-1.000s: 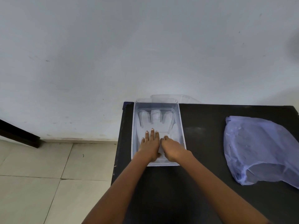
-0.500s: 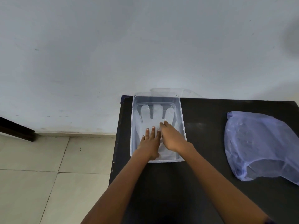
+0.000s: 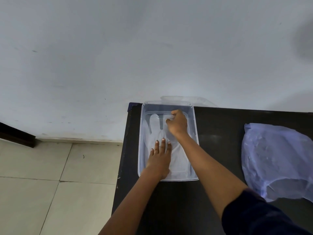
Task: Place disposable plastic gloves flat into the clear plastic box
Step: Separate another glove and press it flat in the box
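A clear plastic box [image 3: 142,133] stands at the far left corner of a black table. A translucent disposable glove [image 3: 155,123] lies flat inside it, fingers pointing to the wall. My left hand [image 3: 160,157] rests flat on the glove's palm and cuff, fingers spread. At the far end of the box, my right hand [image 3: 177,123] has its fingertips curled and pinching the glove's fingers. The glove's right side is hidden under that hand and forearm.
A bluish plastic bag [image 3: 277,160] lies crumpled on the table's right side. The box's clear lid [image 3: 186,99] leans against the white wall behind the box. The table's left edge [image 3: 125,145] drops to a tiled floor.
My right hand has slid from the near middle of the box up to the glove's fingers at the far end. The left hand has stayed pressed on the glove.
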